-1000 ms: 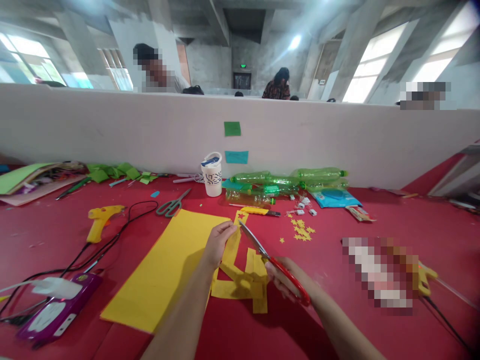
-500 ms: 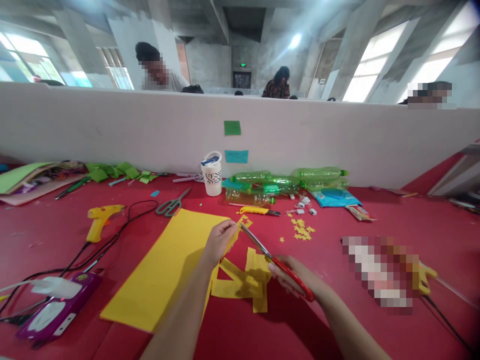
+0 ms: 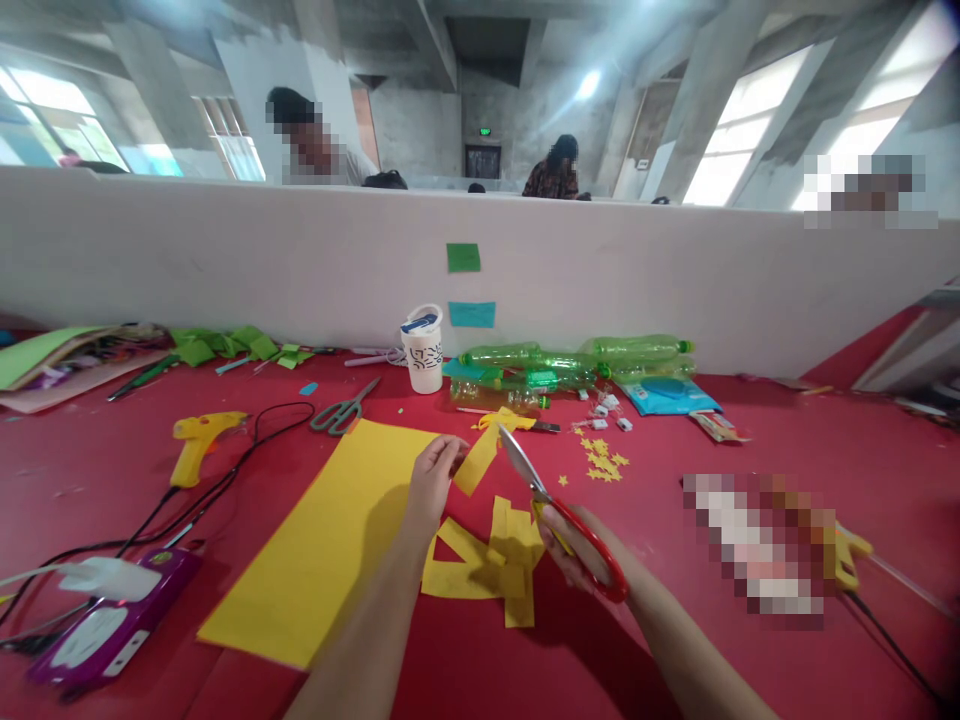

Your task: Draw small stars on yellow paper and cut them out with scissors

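My left hand (image 3: 435,482) is closed in a pinch at the left edge of a yellow strip (image 3: 480,458), which slants up and away from my fingertips. The far end of this strip has an uneven cut outline and overlaps the yellow utility knife (image 3: 546,426) lying behind it. My right hand (image 3: 574,545) grips red-handled scissors (image 3: 525,465), their blades pointing up and left with the tips by the strip's right edge. Below lie several cut yellow strips (image 3: 480,578), crossing one another. A large yellow sheet (image 3: 322,540) lies under and left of my left forearm.
Small yellow stars (image 3: 602,460) lie right of the scissors. Green plastic bottles (image 3: 570,365) and a white cup (image 3: 425,355) stand along the partition. Left are grey-handled scissors (image 3: 345,410), a yellow glue gun (image 3: 199,440) with its cord, and a purple power strip (image 3: 116,620).
The yellow strip has turned and now shows its broad face between my hands. My left hand has shifted slightly left, and the scissor tips have moved slightly right, away from my left fingers.
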Tool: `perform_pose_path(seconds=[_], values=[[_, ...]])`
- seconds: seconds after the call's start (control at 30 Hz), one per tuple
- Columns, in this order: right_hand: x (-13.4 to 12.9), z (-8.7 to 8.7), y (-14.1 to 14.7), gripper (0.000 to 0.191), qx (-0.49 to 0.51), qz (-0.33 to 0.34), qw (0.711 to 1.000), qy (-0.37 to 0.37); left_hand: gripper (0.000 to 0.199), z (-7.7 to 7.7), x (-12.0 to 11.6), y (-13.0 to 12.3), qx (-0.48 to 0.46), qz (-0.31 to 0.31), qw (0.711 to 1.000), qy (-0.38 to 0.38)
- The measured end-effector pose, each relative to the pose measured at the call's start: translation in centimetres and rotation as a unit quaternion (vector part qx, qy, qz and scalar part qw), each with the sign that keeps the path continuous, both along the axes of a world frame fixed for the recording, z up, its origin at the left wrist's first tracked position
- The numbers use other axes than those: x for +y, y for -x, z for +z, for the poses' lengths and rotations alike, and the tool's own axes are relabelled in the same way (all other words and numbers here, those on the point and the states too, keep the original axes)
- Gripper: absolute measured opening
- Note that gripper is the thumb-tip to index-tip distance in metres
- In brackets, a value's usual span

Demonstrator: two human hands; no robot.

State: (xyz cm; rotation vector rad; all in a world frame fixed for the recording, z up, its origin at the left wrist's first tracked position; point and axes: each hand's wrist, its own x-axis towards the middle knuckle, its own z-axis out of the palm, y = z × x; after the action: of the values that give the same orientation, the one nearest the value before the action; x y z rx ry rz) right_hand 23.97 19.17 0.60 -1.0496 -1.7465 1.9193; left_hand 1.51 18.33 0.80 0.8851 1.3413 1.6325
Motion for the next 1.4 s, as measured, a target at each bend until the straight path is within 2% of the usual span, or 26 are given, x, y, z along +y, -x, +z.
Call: perform_pose_path(seconds=[0.07,0.13,0.2,0.23,0.33,0.4,0.5,0.63,0.73,0.93,1.17,1.4], values=[[-0.1,-0.6,0.1,0.045,0.064,-0.003,0.998,0.027,0.016,-0.4,0.1,-0.2,0.004,-0.026,0.999,0.035],[-0.2,-1.1,0.2,0.045,0.106,0.008,0.993,0.050,0.011,-0.5,-0.2,-0.7,0.038,-0.128,0.989,0.067],[-0.3,-1.4,0.2,0.046,0.117,0.016,0.992,0.053,0.009,-0.1,-0.9,-1.4,0.068,-0.254,0.962,0.071],[-0.3,-1.4,0.3,0.046,0.113,0.018,0.992,0.047,0.012,0.2,-1.2,-1.7,0.079,-0.298,0.949,0.071],[-0.2,-1.1,0.3,0.047,0.096,0.019,0.995,0.024,0.025,1.0,-2.1,-2.3,0.061,-0.364,0.927,0.067],[-0.2,-0.8,0.2,0.045,0.079,0.016,0.997,0.016,0.037,1.3,-2.2,-2.3,0.043,-0.350,0.935,0.033],[-0.1,-0.5,0.1,0.042,0.046,0.003,0.999,0.005,0.052,1.3,-1.7,-2.1,-0.001,-0.264,0.964,-0.033],[-0.2,-0.3,0.4,0.045,-0.001,0.007,1.000,-0.022,0.045,0.7,-1.0,-2.0,-0.023,-0.142,0.987,-0.068],[-0.3,0.0,0.6,0.045,-0.027,0.005,0.999,-0.043,0.042,0.3,-0.8,-1.9,-0.004,-0.096,0.995,-0.039],[-0.5,0.4,0.7,0.041,-0.050,0.007,0.998,-0.039,0.039,-0.1,-0.8,-1.3,0.018,-0.057,0.998,0.014],[-0.5,0.1,0.5,0.038,-0.062,0.003,0.997,-0.044,0.032,-0.3,-0.6,-0.8,-0.009,-0.042,0.999,0.001],[-0.6,0.7,0.3,0.038,-0.085,0.034,0.994,-0.063,0.028,-0.6,-0.6,-0.4,-0.035,-0.039,0.999,0.005]])
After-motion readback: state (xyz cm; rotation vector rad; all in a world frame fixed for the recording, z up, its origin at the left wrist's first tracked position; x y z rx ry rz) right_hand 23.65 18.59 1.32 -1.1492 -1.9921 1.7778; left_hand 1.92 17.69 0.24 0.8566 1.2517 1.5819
